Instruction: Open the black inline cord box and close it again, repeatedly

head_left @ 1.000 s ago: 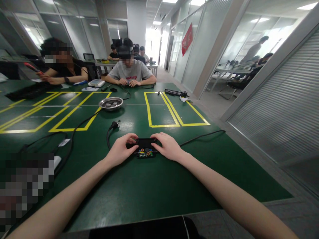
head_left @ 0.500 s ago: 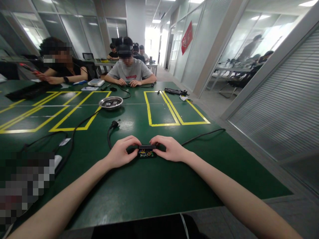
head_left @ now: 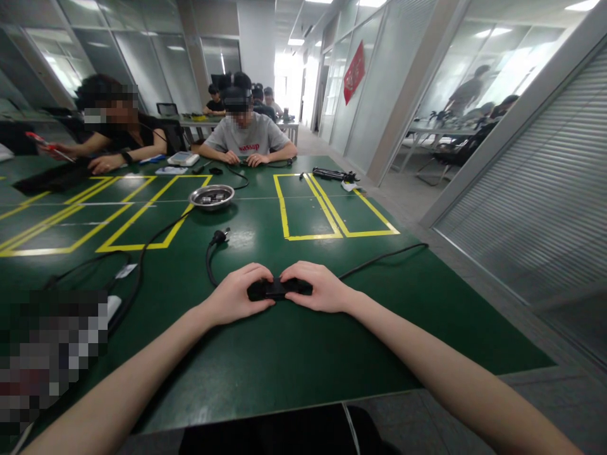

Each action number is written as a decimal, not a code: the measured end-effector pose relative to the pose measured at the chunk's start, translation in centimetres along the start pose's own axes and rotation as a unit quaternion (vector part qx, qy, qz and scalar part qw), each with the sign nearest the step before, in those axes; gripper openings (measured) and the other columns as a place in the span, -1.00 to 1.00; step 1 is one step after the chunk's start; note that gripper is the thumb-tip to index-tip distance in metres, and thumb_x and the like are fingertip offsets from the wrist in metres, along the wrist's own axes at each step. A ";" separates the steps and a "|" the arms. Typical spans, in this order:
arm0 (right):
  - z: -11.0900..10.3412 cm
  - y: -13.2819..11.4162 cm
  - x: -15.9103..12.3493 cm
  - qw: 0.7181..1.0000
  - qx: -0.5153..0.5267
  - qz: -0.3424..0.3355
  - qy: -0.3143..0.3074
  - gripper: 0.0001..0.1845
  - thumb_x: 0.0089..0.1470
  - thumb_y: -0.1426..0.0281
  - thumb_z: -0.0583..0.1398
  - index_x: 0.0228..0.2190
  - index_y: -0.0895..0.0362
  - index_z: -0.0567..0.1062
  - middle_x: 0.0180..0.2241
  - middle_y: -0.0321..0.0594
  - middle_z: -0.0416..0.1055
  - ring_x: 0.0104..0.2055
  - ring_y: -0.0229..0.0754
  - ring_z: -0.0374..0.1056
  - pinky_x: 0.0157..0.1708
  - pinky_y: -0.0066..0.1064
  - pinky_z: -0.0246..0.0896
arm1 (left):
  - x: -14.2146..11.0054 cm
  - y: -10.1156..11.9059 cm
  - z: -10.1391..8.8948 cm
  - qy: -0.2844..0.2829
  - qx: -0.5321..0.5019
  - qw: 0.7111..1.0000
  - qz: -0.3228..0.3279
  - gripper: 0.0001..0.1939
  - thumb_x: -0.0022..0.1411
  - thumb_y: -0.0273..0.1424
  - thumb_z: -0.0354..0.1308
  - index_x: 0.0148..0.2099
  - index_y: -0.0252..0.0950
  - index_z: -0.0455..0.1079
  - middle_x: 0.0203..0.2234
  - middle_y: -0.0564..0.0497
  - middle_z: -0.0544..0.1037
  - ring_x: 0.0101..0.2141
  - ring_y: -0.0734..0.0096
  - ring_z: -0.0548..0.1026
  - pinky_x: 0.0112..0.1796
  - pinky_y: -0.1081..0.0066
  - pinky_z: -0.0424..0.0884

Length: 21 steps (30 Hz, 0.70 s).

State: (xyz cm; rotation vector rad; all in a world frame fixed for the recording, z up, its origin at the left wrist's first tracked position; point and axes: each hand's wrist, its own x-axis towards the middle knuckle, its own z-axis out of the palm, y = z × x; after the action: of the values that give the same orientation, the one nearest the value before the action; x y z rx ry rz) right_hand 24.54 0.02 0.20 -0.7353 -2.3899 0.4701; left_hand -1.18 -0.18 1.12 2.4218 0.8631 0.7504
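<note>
A black power adapter case (head_left: 279, 289) lies on the green table, held from both ends. My left hand (head_left: 241, 291) is closed around its left end, fingers behind and thumb along the front. Around the right end, my right hand (head_left: 317, 286) has a matching grip. The case looks covered over, with no circuit board showing; its ends are partly hidden by my fingers. A black cord with a two-pin plug (head_left: 219, 237) curves from behind my left hand. On the other side, a thin black cable (head_left: 384, 257) runs out from behind my right hand.
A metal bowl (head_left: 211, 206) with small metal parts stands beyond the plug. Yellow tape (head_left: 313, 238) marks rectangles on the table (head_left: 284, 366). Black parts (head_left: 334, 174) lie at the far right. Two co-workers sit across, one holding a red-handled tool (head_left: 42, 143). A blurred patch covers the lower left.
The black cover, tilted up over the exposed circuit board before, now lies down over it. My hands have shifted from holding the cover's edge to gripping the case's two ends.
</note>
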 end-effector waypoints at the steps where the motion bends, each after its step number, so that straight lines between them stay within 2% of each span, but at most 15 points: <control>1: 0.0 0.0 0.0 1.000 0.002 -0.003 0.002 -0.80 0.21 0.37 0.28 -0.11 0.09 0.52 -0.10 -0.10 0.59 -0.06 -0.08 0.49 -0.03 -0.22 0.40 | 0.0 -0.1 0.0 0.001 0.002 1.000 -0.001 -0.78 0.22 -0.35 0.30 -0.09 -0.23 0.45 -0.17 -0.05 0.57 -0.15 0.25 0.54 -0.10 0.29 0.50; 6: 0.3 -0.2 0.1 0.999 0.019 -0.013 0.029 -0.85 0.24 0.37 0.28 -0.13 0.10 0.53 -0.09 -0.10 0.60 -0.06 -0.08 0.49 -0.01 -0.20 0.41 | -0.1 -0.2 0.0 0.009 0.004 1.000 -0.003 -0.77 0.22 -0.33 0.31 -0.08 -0.23 0.44 -0.18 -0.04 0.57 -0.16 0.26 0.55 -0.12 0.30 0.49; 11: 0.8 -0.3 0.0 0.998 0.023 0.010 0.056 -0.85 0.24 0.37 0.29 -0.15 0.12 0.52 -0.15 -0.09 0.60 -0.12 -0.07 0.49 -0.07 -0.22 0.41 | -0.1 -0.3 -0.1 0.012 0.009 1.000 -0.005 -0.75 0.21 -0.32 0.32 -0.08 -0.23 0.43 -0.17 -0.04 0.57 -0.17 0.26 0.55 -0.14 0.31 0.48; 21: 0.6 -0.5 0.2 1.000 -0.006 0.026 0.003 -0.73 0.13 0.40 0.33 -0.11 0.11 0.49 -0.14 -0.12 0.55 -0.11 -0.08 0.46 -0.09 -0.26 0.38 | -0.2 -0.6 -0.3 -0.008 0.057 0.998 -0.015 -0.71 0.18 -0.31 0.36 -0.06 -0.23 0.46 -0.21 -0.01 0.61 -0.22 0.25 0.57 -0.20 0.33 0.46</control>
State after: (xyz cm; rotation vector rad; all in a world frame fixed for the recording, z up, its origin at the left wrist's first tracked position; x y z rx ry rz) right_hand 23.83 -0.32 0.08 -0.8052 -2.3751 0.4734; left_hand -1.79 0.14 0.97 2.5051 0.9579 0.6879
